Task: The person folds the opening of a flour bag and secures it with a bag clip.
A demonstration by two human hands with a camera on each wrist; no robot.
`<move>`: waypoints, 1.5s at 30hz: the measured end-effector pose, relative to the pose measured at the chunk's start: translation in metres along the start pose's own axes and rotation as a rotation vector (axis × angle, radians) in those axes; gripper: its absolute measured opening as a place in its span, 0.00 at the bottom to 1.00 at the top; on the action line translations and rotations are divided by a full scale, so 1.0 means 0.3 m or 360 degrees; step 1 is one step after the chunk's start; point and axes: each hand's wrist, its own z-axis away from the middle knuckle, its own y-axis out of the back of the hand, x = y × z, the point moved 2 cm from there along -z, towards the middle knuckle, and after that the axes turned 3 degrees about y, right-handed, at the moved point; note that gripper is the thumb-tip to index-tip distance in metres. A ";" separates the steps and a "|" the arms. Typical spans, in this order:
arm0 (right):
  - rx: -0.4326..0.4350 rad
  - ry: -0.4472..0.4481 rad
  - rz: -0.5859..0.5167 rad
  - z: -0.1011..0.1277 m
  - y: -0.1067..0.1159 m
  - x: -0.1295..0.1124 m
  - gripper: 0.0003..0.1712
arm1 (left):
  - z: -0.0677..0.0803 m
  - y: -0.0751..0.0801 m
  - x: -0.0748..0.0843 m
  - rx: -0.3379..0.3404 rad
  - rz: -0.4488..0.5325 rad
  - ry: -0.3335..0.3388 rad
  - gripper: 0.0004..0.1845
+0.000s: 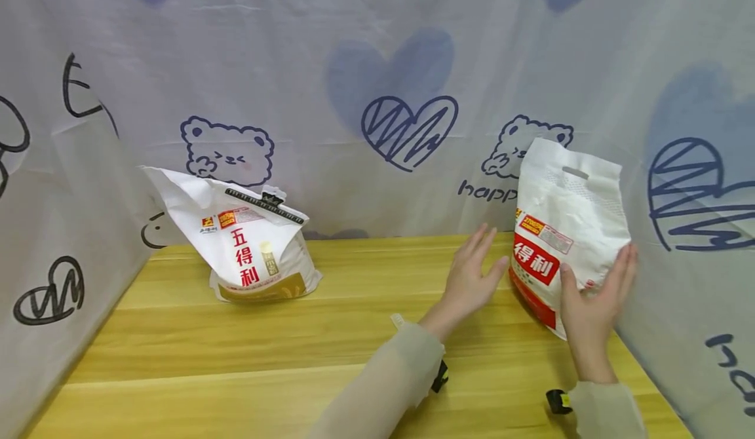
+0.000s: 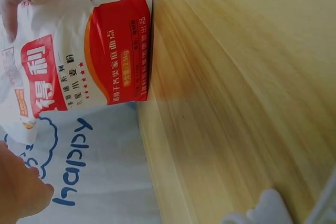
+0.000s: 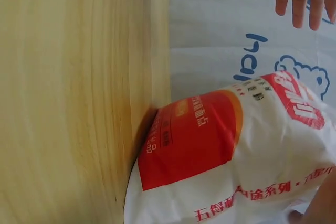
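While the red-and-white flour bag [image 1: 563, 229] stands upright at about four o'clock on the wooden table [image 1: 295, 347], close to the right-hand edge, it is steadied from the side by the right hand [image 1: 596, 301]. Fingers straight, palm laid against the bag's right flank, thumb across the front near the red base — no curl round the bag is seen, only flat contact. The bag's top, with its cut-out handle slot, is tilted slightly toward the backdrop, and the base is planted on the wood, as confirmed in the right wrist view [image 3: 210, 145] and the left wrist view [image 2: 94, 61].

At nine o'clock from the bag, the left hand [image 1: 472, 275] is held spread, fingers extended and apart, just beside the bag's left face; whether the fingertips actually touch it cannot be told. Nothing is gripped by it.

Further out — well apart, toward ten o'clock on the table — a second flour bag [image 1: 253, 249] is seen, white with gold at the base, its folded top pinned by a black clip [image 1: 265, 204]. All round, the table is enclosed by a white cloth backdrop [image 1: 389, 65] printed with blue hearts and bears.
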 end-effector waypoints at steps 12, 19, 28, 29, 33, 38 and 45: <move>-0.0119 -0.0022 0.0106 -0.025 -0.017 0.051 0.56 | -0.060 -0.077 0.032 -0.0085 -0.0013 0.0060 0.35; -0.0126 0.0036 0.0096 -0.028 -0.033 0.050 0.55 | -0.087 -0.097 0.036 -0.0116 -0.0050 0.0127 0.35; -0.0102 0.0018 0.0066 -0.024 -0.035 0.049 0.52 | -0.108 -0.138 0.038 -0.0179 0.0029 0.0200 0.39; -0.0106 -0.0001 0.0061 -0.022 -0.034 0.048 0.51 | -0.108 -0.143 0.037 -0.0168 0.0007 0.0199 0.40; -0.0115 -0.0053 0.0039 -0.021 -0.033 0.048 0.49 | -0.107 -0.149 0.031 -0.0129 -0.0038 0.0234 0.41; -0.0099 -0.0030 -0.0035 -0.032 -0.036 0.056 0.47 | -0.106 -0.131 0.022 -0.0099 -0.0033 0.0255 0.39; -0.0109 -0.0110 -0.0142 -0.041 -0.028 0.068 0.46 | -0.085 -0.103 0.011 -0.0083 -0.0066 0.0263 0.35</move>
